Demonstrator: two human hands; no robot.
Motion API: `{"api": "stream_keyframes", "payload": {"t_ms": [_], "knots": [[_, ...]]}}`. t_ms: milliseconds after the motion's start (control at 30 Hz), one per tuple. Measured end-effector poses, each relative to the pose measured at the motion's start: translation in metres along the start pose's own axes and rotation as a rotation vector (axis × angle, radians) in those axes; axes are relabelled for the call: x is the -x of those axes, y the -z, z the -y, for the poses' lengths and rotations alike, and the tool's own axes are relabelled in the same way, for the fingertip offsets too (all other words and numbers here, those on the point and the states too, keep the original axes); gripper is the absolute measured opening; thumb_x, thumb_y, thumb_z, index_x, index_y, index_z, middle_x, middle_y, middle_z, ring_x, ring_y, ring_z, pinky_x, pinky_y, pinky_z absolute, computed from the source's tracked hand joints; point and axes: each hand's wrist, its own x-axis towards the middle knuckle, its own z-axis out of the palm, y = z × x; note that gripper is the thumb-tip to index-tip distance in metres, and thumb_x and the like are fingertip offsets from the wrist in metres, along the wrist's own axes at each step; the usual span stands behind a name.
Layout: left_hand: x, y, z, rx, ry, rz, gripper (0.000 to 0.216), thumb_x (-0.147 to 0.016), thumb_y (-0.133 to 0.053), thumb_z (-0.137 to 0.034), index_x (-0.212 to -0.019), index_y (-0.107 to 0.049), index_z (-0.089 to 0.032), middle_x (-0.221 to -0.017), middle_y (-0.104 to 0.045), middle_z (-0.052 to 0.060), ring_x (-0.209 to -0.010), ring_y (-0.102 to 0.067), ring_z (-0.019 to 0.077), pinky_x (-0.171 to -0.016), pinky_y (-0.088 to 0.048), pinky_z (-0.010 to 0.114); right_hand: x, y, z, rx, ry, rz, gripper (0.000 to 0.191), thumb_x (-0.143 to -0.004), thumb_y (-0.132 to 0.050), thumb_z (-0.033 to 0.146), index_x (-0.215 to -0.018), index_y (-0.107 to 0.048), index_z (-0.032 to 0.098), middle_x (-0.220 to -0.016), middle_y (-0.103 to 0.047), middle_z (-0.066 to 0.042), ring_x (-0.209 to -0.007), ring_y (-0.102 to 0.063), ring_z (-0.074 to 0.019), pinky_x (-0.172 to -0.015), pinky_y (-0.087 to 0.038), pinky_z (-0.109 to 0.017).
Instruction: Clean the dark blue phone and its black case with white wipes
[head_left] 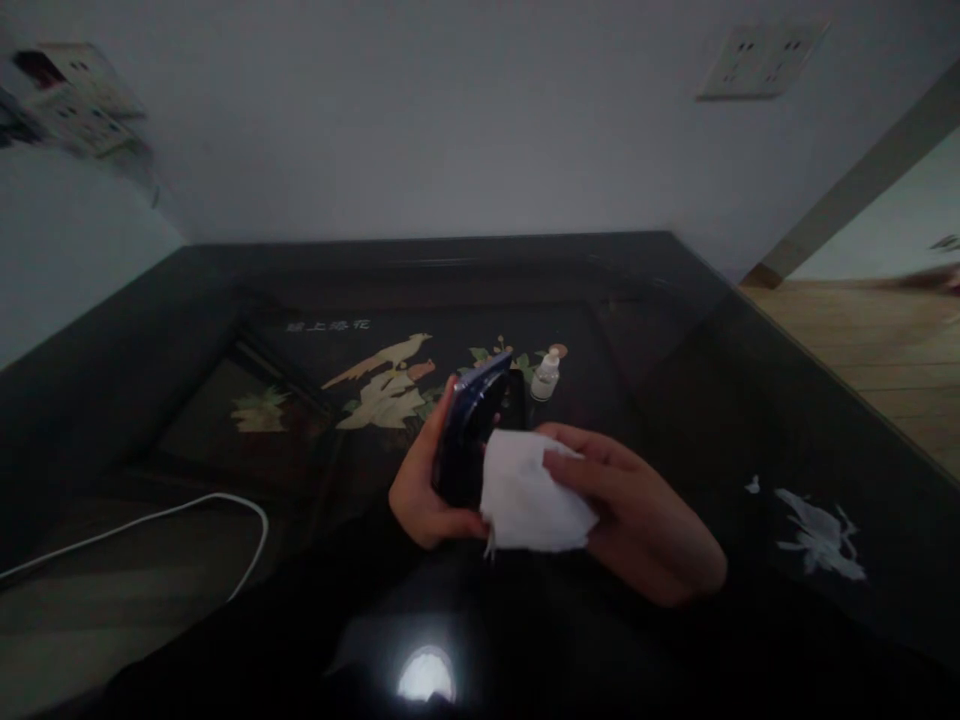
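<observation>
My left hand (421,492) is wrapped round a dark blue phone (471,420), held tilted on its edge above the table. My right hand (637,515) grips a folded white cloth (529,495) and presses it against the phone's lower face. Both hands meet just in front of me, over the near part of the dark table (675,330).
A small white bottle (545,375) stands just beyond the phone, its cap (557,351) lying beside it. A white cable (187,515) loops across the table at the left. The tabletop carries a bird inlay (386,375). Wall sockets (761,60) sit high right; wooden floor (877,350) lies to the right.
</observation>
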Motion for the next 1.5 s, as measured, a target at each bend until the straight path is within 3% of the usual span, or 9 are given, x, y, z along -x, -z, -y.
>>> {"api": "stream_keyframes", "payload": {"t_ms": [267,400,733,867,1000,1100,1233,1400,1500], "knots": [[-0.013,-0.005,-0.027,0.728,0.477,0.041,0.071,-0.076,-0.04,-0.062,-0.134,-0.022,-0.026,-0.115,-0.057,0.013,-0.101,-0.056,0.0349,-0.067,-0.049,0.048,-0.011,0.024,0.04,0.166,0.403,-0.278,0.012,-0.075,-0.057,0.023,-0.087,-0.057,0.022,-0.081,-0.065,0.001,-0.074,-0.063,-0.0155,-0.07,-0.052,-0.03],[-0.011,-0.007,-0.028,0.793,0.472,0.086,0.055,-0.082,-0.03,-0.054,-0.122,-0.047,-0.02,-0.123,-0.053,0.013,-0.103,-0.055,0.0336,-0.069,-0.049,0.046,-0.009,0.025,0.042,0.174,0.392,-0.306,0.016,-0.071,-0.062,0.023,-0.086,-0.058,0.022,-0.077,-0.065,0.001,-0.071,-0.064,-0.0166,-0.068,-0.053,-0.033],[-0.009,-0.01,-0.032,0.841,0.516,0.083,0.056,-0.081,-0.033,-0.053,-0.118,-0.054,-0.016,-0.118,-0.057,0.012,-0.098,-0.057,0.0322,-0.069,-0.049,0.046,-0.013,0.032,0.027,0.52,0.712,-0.346,0.008,-0.07,-0.068,0.023,-0.078,-0.068,0.025,-0.073,-0.064,0.003,-0.067,-0.061,-0.0117,-0.06,-0.05,-0.025],[-0.013,-0.012,-0.034,0.879,0.594,0.027,0.053,-0.084,-0.028,-0.05,-0.119,-0.052,-0.019,-0.11,-0.061,0.012,-0.102,-0.055,0.0312,-0.079,-0.045,0.051,-0.008,0.025,0.012,1.212,0.985,-0.164,0.017,-0.079,-0.059,0.012,-0.089,-0.067,0.022,-0.095,-0.065,-0.003,-0.091,-0.061,-0.0151,-0.078,-0.05,-0.029],[-0.019,-0.019,-0.037,0.837,0.557,-0.29,0.053,-0.089,-0.015,-0.038,-0.125,-0.046,-0.015,-0.098,-0.064,0.01,-0.085,-0.061,0.0224,-0.082,-0.043,0.039,-0.01,0.021,-0.007,1.563,1.203,0.15,0.023,-0.083,-0.05,0.007,-0.104,-0.058,0.014,-0.118,-0.06,-0.009,-0.118,-0.048,-0.0199,-0.104,-0.033,-0.045],[-0.019,-0.02,-0.034,0.824,0.594,-0.376,0.056,-0.089,-0.009,-0.038,-0.125,-0.047,-0.015,-0.081,-0.064,0.007,-0.057,-0.056,0.0137,-0.063,-0.044,0.029,-0.015,0.021,-0.02,1.645,1.193,0.243,0.021,-0.085,-0.046,0.006,-0.104,-0.055,0.011,-0.121,-0.058,-0.011,-0.123,-0.043,-0.0183,-0.108,-0.025,-0.046],[-0.014,-0.01,-0.026,0.82,0.576,-0.145,0.055,-0.085,-0.023,-0.048,-0.118,-0.053,-0.015,-0.063,-0.061,0.004,-0.038,-0.043,0.0099,-0.043,-0.035,0.024,-0.014,0.019,-0.03,1.568,1.172,0.394,0.02,-0.088,-0.043,0.008,-0.103,-0.054,0.01,-0.116,-0.061,-0.01,-0.121,-0.045,-0.0148,-0.111,-0.015,-0.042],[-0.018,0.001,-0.028,0.838,0.46,0.025,0.059,-0.082,-0.029,-0.053,-0.118,-0.054,-0.013,-0.106,-0.064,0.012,-0.097,-0.06,0.0259,-0.079,-0.044,0.036,-0.003,0.013,-0.018,1.245,0.896,0.644,0.021,-0.092,-0.037,0.017,-0.096,-0.058,0.016,-0.093,-0.07,-0.003,-0.095,-0.063,-0.0106,-0.112,-0.013,-0.041],[-0.021,0.003,-0.033,0.855,0.495,0.13,0.063,-0.082,-0.029,-0.054,-0.117,-0.054,-0.008,-0.113,-0.061,0.017,-0.108,-0.055,0.0261,-0.088,-0.041,0.039,0.004,0.013,-0.001,1.065,0.758,0.333,0.019,-0.091,-0.042,0.021,-0.091,-0.061,0.023,-0.086,-0.071,0.002,-0.083,-0.066,-0.0113,-0.102,-0.036,-0.038]]}}
